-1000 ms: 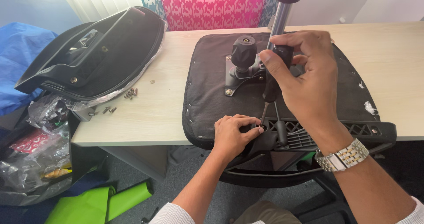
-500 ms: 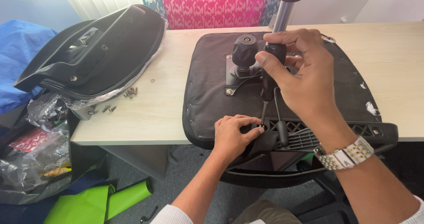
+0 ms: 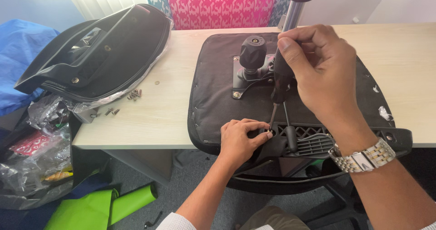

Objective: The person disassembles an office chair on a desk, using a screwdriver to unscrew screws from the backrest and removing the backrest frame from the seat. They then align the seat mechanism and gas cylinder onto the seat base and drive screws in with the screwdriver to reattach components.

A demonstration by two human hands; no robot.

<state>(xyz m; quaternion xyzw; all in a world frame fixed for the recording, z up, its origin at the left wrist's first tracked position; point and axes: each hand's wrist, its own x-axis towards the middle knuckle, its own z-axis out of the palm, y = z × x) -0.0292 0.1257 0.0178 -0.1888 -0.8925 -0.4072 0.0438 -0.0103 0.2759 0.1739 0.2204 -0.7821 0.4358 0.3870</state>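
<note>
Gripping screwdriver (image 3: 278, 82) upright — right hand (image 3: 324, 75) arched.

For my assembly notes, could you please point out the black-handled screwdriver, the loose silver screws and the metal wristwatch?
black-handled screwdriver (image 3: 280, 78), head view, on its handle.
loose silver screws (image 3: 135, 94), head view, on the cluster.
metal wristwatch (image 3: 363, 157), head view, on its band.

chair seat (image 3: 218, 94) upside down on table (image 3: 172, 116), chair back (image 3: 95, 57) to its left, screws (image 3: 135, 94) between
</note>
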